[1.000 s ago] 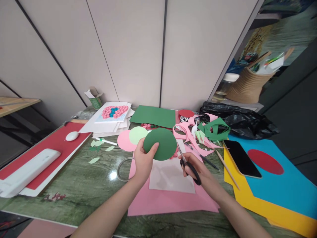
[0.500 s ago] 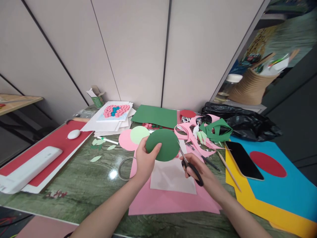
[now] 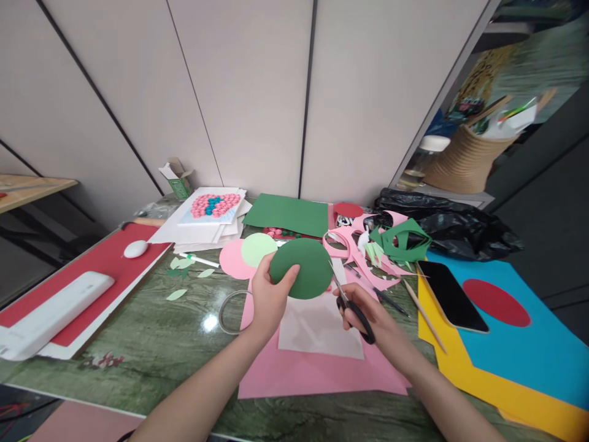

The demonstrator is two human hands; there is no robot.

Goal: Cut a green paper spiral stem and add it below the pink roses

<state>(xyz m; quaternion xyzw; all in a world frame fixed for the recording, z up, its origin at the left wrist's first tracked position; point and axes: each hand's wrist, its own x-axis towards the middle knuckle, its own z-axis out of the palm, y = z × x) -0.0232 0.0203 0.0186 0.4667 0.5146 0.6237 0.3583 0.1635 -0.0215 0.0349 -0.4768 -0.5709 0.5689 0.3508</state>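
Above a pink sheet (image 3: 317, 377), our left hand (image 3: 269, 298) had thumb and fingers clamped on a dark-green paper disc (image 3: 301, 270), flat and smooth-edged. Our right hand (image 3: 369, 307) was closed around black-handled scissors (image 3: 363, 323), beside the disc. Farther, pink paper scraps (image 3: 353, 250) crowded the table (image 3: 175, 344).

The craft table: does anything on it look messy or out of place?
Yes, mildly: pink offcuts and green offcuts lie tangled beyond the right hand, looking untidy. The phone also seems out of place, a gadget lying across the yellow sheet and blue sheet.
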